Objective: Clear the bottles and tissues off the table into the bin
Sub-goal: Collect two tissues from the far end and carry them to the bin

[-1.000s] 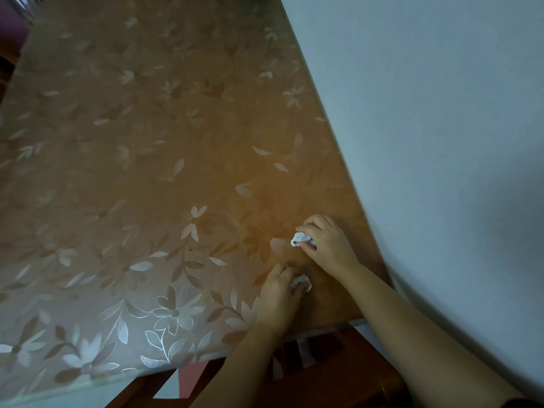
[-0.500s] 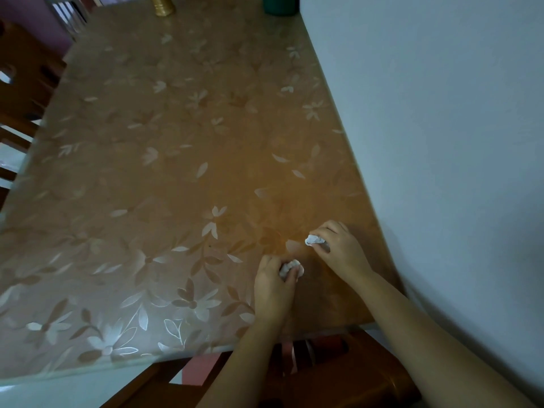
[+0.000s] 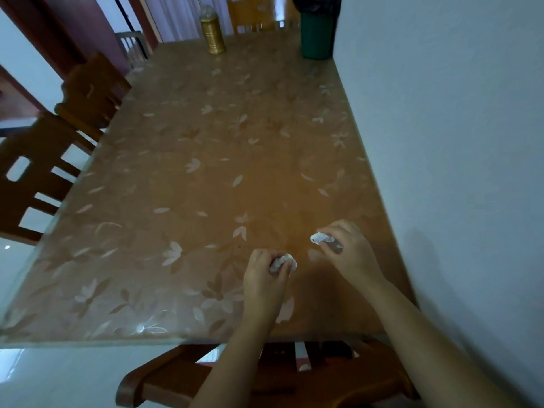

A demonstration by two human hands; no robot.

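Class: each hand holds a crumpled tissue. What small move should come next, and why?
Probably carry both forward to the green bin at the table's far corner by the wall: the left hand grips one tissue, the right hand pinches the other tissue, both at the near end.

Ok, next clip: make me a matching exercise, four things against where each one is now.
Things: 1 gold bottle; 2 green bin; 3 wall-side tissue; 4 other tissue.
Places: A in the left hand; B table's far corner, against the wall; C in the right hand; D far end, left of the bin.
Pairs: 1-D, 2-B, 3-C, 4-A.
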